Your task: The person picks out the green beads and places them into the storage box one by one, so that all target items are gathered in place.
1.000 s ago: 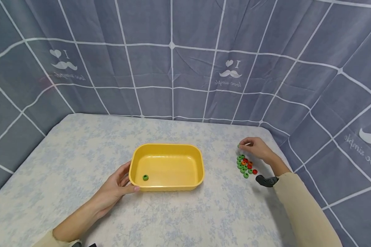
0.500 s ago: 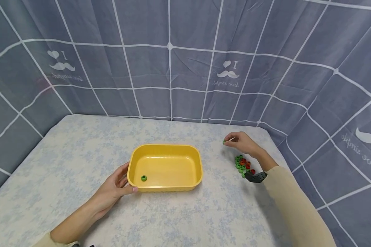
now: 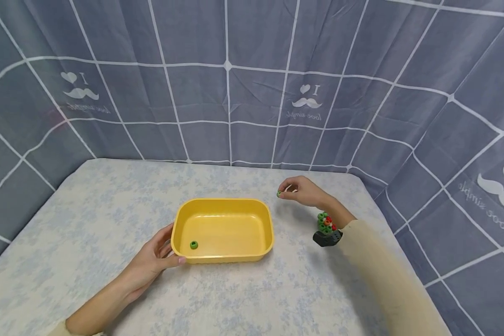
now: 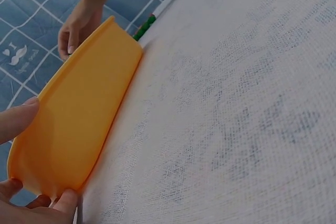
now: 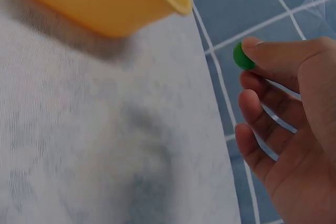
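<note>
A yellow rectangular tub (image 3: 222, 258) stands on the table, and one green bead (image 3: 194, 245) lies in its near left corner. My left hand (image 3: 149, 263) holds the tub at its left end, thumb over the near rim and fingers against the side wall, as the left wrist view also shows. Just past the tub's far right corner, my right hand (image 3: 304, 191) pinches another green bead (image 5: 243, 57) between thumb and fingertips, raised above the cloth. A pile of green, red and orange beads (image 3: 325, 223) lies to the right, partly covered by the right wrist's black strap (image 3: 327, 238).
Pale blue floral cloth (image 3: 122, 196) covers the table. A grey-blue curtain (image 3: 252, 93) with white grid lines hangs along the back and both sides, right at the table's edges.
My right hand has carried the pinched green bead leftward from above the pile toward the tub. My left hand keeps its hold on the tub; the head view has shifted slightly.
</note>
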A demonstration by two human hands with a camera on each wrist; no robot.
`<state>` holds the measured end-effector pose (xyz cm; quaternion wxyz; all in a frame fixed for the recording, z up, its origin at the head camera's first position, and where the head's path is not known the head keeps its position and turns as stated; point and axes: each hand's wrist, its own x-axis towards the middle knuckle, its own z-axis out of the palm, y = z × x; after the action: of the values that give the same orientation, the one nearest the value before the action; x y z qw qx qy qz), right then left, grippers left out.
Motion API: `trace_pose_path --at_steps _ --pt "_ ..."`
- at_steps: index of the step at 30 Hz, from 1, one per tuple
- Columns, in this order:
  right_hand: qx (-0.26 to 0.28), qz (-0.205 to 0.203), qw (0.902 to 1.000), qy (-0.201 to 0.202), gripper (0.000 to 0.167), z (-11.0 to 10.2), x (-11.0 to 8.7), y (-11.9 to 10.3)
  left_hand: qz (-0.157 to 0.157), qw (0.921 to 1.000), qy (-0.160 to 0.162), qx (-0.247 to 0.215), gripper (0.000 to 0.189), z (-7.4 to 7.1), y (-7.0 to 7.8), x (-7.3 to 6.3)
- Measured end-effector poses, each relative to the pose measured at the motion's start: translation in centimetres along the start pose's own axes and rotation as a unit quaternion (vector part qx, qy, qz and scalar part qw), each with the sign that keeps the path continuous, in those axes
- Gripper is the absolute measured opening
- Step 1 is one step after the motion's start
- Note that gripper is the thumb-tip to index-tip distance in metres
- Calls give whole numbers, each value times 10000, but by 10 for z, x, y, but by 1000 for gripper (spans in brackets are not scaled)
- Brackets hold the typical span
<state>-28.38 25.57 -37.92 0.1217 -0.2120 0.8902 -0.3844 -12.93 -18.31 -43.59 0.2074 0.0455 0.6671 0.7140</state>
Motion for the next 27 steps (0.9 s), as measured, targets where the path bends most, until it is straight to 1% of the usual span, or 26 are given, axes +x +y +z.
trace_pose_path --at_steps 6,11,19,27 --pt "2 -290 9991 -317 16 11 12 -21 7 10000 2 23 99 0 -1 -1" --pt "-87 -508 9977 -429 14 23 23 -35 -5 10000 7 79 100 0 -1 -1" --pt "-88 -767 9945 -702 11 39 36 -59 -69 9999 59 105 101 0 -1 -1" --pt "-105 -1198 9886 -903 10 57 51 -76 -72 9999 41 134 102 0 -2 -1"
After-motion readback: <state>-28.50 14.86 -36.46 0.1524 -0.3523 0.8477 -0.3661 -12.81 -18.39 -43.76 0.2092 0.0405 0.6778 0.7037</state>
